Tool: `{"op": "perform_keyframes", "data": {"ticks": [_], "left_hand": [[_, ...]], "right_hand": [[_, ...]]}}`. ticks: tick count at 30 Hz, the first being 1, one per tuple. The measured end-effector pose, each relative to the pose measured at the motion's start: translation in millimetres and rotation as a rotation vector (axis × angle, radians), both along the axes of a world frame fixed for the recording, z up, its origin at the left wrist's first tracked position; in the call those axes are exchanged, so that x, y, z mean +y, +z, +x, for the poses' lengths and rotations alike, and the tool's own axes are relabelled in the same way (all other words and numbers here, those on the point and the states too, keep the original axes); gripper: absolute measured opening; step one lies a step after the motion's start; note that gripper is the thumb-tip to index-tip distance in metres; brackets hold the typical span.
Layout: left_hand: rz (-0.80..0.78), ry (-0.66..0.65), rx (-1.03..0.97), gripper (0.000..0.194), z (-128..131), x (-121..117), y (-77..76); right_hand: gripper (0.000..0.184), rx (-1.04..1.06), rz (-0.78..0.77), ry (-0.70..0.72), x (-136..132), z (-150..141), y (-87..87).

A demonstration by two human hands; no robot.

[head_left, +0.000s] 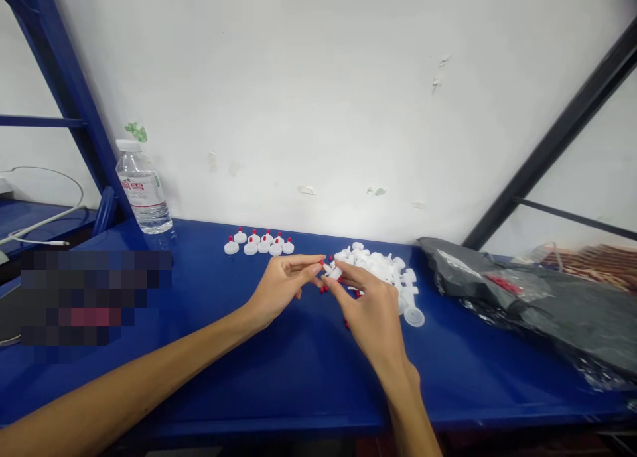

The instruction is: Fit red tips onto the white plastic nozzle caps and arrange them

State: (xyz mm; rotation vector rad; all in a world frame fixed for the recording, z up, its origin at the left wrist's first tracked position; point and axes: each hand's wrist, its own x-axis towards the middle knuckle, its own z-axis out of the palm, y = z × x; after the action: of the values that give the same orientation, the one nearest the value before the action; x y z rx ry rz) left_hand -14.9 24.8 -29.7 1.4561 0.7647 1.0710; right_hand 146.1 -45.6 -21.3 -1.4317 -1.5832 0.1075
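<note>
My right hand (368, 304) pinches a white nozzle cap (334, 271) between thumb and fingers at the middle of the blue table. Against its tip, my left hand (286, 281) holds a small red tip cap (321, 263) with thumb and forefinger. Behind my right hand lies a heap of white nozzle caps (381, 264), partly hidden by it. A few loose red tip caps (324, 288) show between and beneath my hands. To the left, several white caps with red tips (263, 245) stand upright in a cluster.
A water bottle (144, 188) stands at the back left by the wall. On the right lies a dark plastic bag (537, 311), with a clear bag of red pieces (505, 284) on it. A white cable (44, 225) runs at the far left, behind a blurred-out patch.
</note>
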Motion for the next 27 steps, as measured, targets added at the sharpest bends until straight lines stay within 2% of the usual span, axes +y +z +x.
{"op": "perform_keyframes", "data": {"ticks": [5,10,15,17,19,22,27], "left_hand": [[0.023,-0.024,0.007,0.054,1,-1,0.7],[0.032,0.022,0.008,0.049,1,-4,2.0],[0.076,0.074,0.086,0.037,0,0,-1.8],[0.157,0.098,0.198,0.031,-2,6,-4.7],[0.325,0.162,0.388,0.024,-7,15,-8.3],[0.554,0.262,0.654,0.021,-16,30,-14.6],[0.541,0.302,0.787,0.024,-25,56,-23.5]], "right_hand": [[0.031,0.114,-0.053,0.050,-1,4,1.4],[0.035,0.213,-0.089,0.129,0,3,-1.5],[0.039,0.130,-0.152,0.100,3,2,-5.6],[0.042,0.054,-0.122,0.068,4,0,-6.3],[0.042,0.012,-0.050,0.055,4,-1,-6.2],[0.031,0.025,0.025,0.039,3,-3,-4.8],[0.021,0.105,0.087,-0.012,-1,-3,-0.3]]}}
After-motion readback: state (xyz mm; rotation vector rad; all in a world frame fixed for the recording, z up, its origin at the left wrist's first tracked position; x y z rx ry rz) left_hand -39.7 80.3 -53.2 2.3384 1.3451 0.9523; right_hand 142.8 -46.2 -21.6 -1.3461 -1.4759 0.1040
